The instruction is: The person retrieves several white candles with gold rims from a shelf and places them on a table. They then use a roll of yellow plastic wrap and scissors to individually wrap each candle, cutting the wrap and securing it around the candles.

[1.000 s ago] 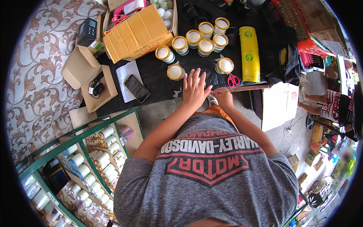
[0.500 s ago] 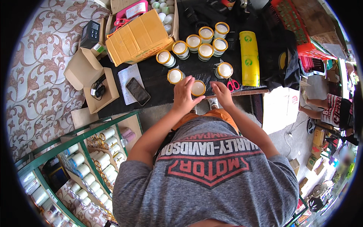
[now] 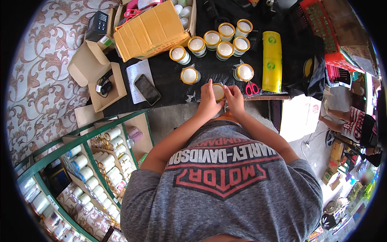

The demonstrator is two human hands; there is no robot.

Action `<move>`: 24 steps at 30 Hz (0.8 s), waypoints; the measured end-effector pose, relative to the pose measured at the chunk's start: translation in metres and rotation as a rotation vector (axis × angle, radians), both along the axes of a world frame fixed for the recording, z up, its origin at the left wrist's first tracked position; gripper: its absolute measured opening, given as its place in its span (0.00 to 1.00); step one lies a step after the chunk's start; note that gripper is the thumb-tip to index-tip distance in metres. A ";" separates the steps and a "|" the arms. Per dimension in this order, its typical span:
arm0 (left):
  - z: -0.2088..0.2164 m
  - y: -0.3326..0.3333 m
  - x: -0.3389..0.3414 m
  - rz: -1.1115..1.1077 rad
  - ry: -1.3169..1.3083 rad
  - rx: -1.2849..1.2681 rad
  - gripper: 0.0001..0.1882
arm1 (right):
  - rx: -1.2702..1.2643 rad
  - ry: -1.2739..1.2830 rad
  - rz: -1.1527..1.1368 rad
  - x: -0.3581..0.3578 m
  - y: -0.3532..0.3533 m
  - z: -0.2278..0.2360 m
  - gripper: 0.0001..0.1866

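Observation:
A white candle in a gold-rimmed glass (image 3: 218,91) stands at the table's near edge, between my two hands. My left hand (image 3: 208,103) is closed around its left side, fingertips up by the rim. On the other side, the fingers of my right hand (image 3: 234,99) press against the glass; their tips are partly hidden. Just beyond sit two similar glass candles, one at the left (image 3: 190,75) with clear film by it and one at the right (image 3: 244,72) with clear film around it. Red-handled scissors (image 3: 252,88) lie to the right of my right hand.
Several more gold-rimmed candles (image 3: 225,49) are grouped farther back. A yellow wrap roll (image 3: 272,62) lies at the right. Leftward are a phone (image 3: 147,89) on a notepad (image 3: 137,72), an open small carton (image 3: 109,99) and a large cardboard box (image 3: 151,32). A green-framed shelf (image 3: 86,141) stands lower left.
Both hands have closed in on the near candle; my left hand was spread beside it and my right hand was apart from it. The whole view has shifted slightly.

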State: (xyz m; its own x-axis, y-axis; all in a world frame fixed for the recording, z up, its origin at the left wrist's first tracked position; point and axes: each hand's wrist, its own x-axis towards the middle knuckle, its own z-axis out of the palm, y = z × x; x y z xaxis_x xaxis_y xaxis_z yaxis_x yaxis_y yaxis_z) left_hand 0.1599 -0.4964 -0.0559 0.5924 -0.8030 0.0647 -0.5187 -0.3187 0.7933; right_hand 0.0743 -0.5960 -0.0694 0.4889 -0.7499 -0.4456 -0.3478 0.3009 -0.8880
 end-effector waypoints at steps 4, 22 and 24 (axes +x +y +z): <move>-0.006 -0.010 -0.009 -0.001 -0.049 0.039 0.44 | -0.091 0.070 -0.052 0.004 0.003 0.002 0.14; -0.001 -0.008 -0.012 0.010 -0.074 0.062 0.42 | 0.304 0.002 0.085 0.017 -0.028 0.009 0.17; 0.011 -0.010 -0.005 -0.021 -0.082 0.129 0.41 | 0.307 0.006 0.030 0.019 -0.030 0.001 0.17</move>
